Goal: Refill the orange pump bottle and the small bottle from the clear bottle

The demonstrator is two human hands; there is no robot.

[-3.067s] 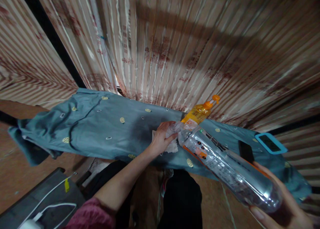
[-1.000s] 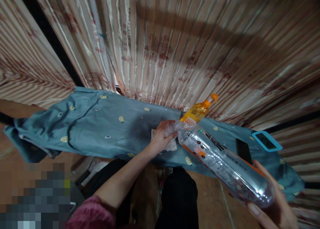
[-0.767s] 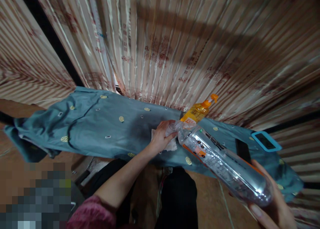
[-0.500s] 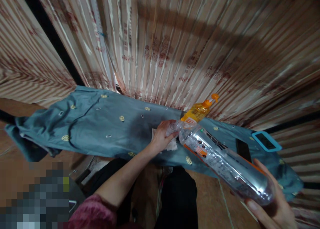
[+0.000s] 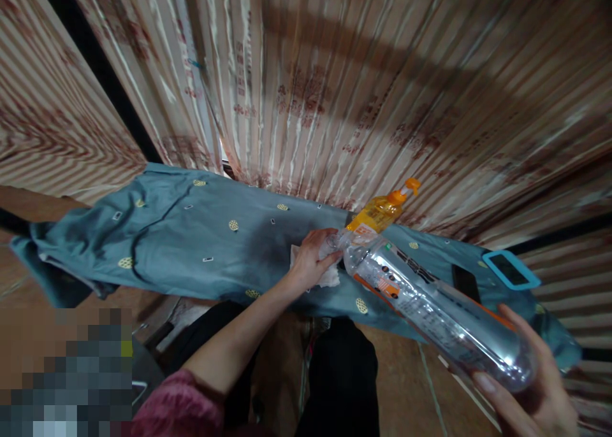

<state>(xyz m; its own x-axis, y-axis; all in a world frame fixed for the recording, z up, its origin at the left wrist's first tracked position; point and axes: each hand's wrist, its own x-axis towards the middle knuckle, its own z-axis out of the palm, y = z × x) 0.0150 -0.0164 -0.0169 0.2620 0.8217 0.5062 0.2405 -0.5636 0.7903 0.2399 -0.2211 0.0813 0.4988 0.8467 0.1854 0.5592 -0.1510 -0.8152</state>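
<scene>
The right hand (image 5: 530, 399) grips the base of a clear plastic bottle (image 5: 430, 309), which is tipped so its neck points at the left hand (image 5: 310, 262), whose fingers are closed on a white tissue (image 5: 329, 276) at the bottle's mouth, above the bench (image 5: 191, 246) draped in blue cloth. Left of the hands the cloth lies bare to its hanging edge, while an orange bottle (image 5: 380, 211) stands just behind (partly hidden). The right hand is cut off at the frame's lower corner, and I cannot tell whether the clear bottle's mouth is capped.
</scene>
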